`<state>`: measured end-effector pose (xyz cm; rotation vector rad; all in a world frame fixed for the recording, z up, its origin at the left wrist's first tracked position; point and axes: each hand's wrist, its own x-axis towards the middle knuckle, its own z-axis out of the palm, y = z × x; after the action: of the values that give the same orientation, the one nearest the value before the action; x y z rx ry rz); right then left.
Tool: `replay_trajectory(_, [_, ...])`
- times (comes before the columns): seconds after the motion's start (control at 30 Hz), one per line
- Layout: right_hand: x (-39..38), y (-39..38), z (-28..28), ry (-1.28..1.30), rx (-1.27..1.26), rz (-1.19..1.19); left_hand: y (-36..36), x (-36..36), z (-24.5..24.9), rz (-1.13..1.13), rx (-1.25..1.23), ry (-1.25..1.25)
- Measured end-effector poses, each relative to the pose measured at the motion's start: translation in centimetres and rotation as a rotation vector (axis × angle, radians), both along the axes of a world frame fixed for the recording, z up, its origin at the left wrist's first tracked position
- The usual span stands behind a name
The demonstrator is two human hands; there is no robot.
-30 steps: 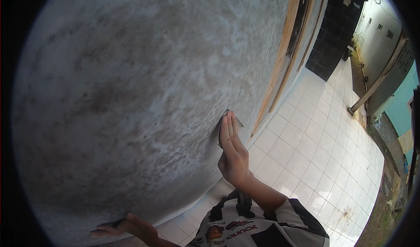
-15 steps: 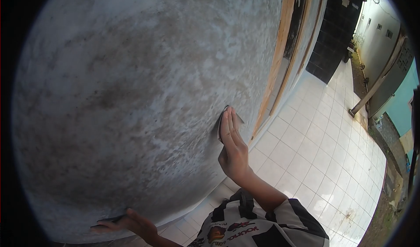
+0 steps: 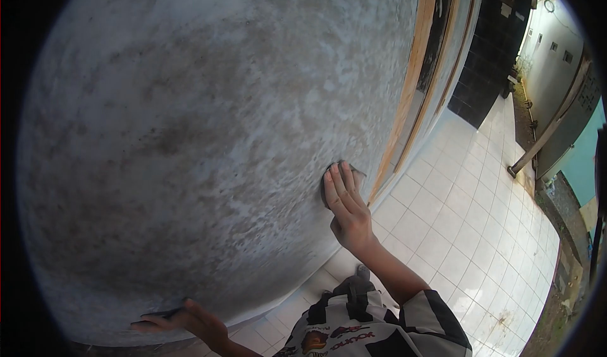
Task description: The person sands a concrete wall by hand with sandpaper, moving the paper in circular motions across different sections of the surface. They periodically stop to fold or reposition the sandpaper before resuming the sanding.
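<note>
The mottled grey-white wall (image 3: 190, 142) fills the left and middle of the view. My right hand (image 3: 349, 206) presses a thin dark sheet (image 3: 327, 189) to it near the wooden frame, fingers extended over the sheet, whose edges show on both sides of them. At the lower left, my left hand (image 3: 183, 322) rests against the wall's lower part, fingers stretched out and apart. A dark patch lies along those fingers; whether it is a shadow or a thing, I cannot tell.
Right of the wall stands a wooden frame (image 3: 411, 91). White floor tiles (image 3: 442, 230) spread below and to the right. Black tiles (image 3: 484, 72) cover a farther wall part. A slanted post (image 3: 544, 139) stands at the right. My patterned shirt (image 3: 373, 328) shows at the bottom.
My right hand, with the dark sheet, has moved slightly right and down, and its fingers are spread a little more. My left hand has barely moved. The view has shifted slightly.
</note>
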<state>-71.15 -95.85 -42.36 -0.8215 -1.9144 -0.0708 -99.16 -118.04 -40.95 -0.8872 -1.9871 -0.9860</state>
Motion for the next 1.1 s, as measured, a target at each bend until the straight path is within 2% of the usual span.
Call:
replay_trajectory(0.1, [2.4,2.5,-1.9,-0.119,0.120,0.058,-0.6,-0.4,0.0,-0.032,-0.006,0.005])
replay_trajectory(0.27, [3.4,3.4,0.4,-0.229,0.170,0.071,0.3,0.1,0.2,-0.049,0.021,0.002])
replay_trajectory(0.33, [2.6,2.9,0.8,-0.141,0.131,0.081,0.2,-0.1,0.1,-0.026,0.007,0.023])
replay_trajectory(0.4, [2.6,2.5,-1.2,-0.157,0.126,0.060,-0.4,-0.5,-0.1,-0.024,-0.005,0.012])
replay_trajectory(0.57, [2.5,2.6,-0.6,-0.177,0.143,0.042,-0.2,0.0,-0.2,-0.006,0.007,-0.056])
replay_trajectory(0.63, [2.0,2.1,-0.7,-0.072,0.052,0.079,-0.1,-0.1,-0.2,-0.009,-0.004,-0.042])
replay_trajectory(0.7, [2.2,2.3,-1.7,-0.082,0.080,0.095,-0.1,-0.1,-0.1,-0.009,0.000,-0.029])
replay_trajectory(0.87, [2.0,2.5,0.2,-0.059,0.089,0.100,0.0,-0.3,0.0,-0.024,-0.006,-0.008])
replay_trajectory(0.93, [0.8,1.4,-0.6,0.062,0.015,0.103,0.1,-0.3,0.0,-0.027,0.000,0.010])
replay_trajectory(1.1, [1.5,1.6,0.0,0.004,0.043,0.101,-0.1,-0.3,0.0,-0.023,0.000,0.033])
